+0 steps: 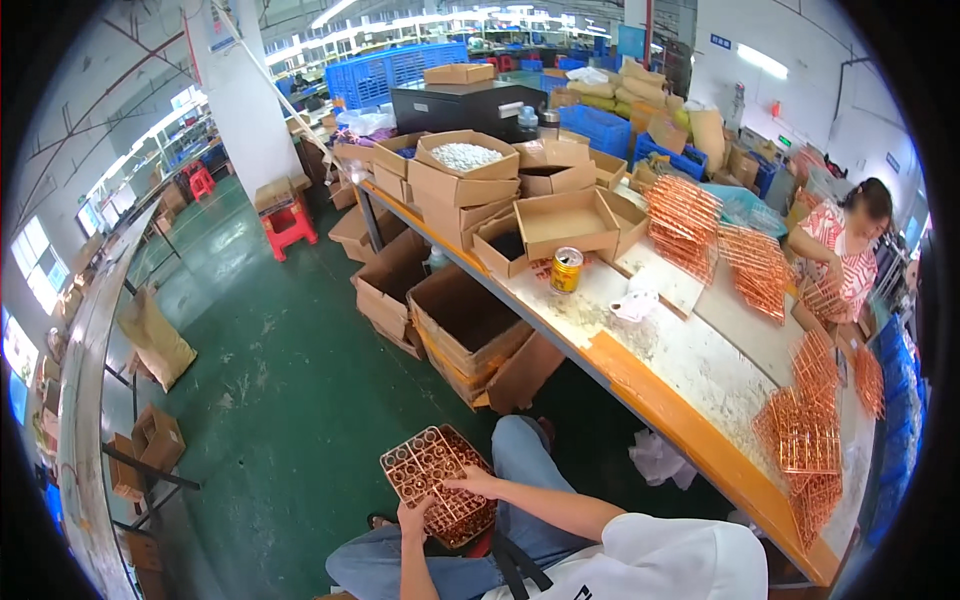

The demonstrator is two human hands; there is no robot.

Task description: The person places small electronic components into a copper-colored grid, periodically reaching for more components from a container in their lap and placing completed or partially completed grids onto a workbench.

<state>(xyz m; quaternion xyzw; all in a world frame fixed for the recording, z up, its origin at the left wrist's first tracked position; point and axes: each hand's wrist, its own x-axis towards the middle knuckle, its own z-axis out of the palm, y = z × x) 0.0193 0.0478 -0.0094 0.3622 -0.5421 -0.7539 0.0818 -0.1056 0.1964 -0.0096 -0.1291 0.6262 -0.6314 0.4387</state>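
Between my knees is a copper-coloured lattice frame [420, 462] with rows of small rings, tilted over a container of small copper-coloured parts [476, 522]. My left hand [415, 516] is closed on the near edge of the frame. My right hand [474, 483] is closed at the frame's right side, its fingertips over the lattice. What the fingertips press on is too small to make out. The frame and my hands hide part of the container.
A long worktable [690, 365] runs along my right, bearing cardboard boxes [570, 225], a yellow can [566, 270] and stacked copper-coloured frames [808, 430]. At its far right another person [838, 245] handles similar frames. Large open cartons [465, 325] stand on the green floor.
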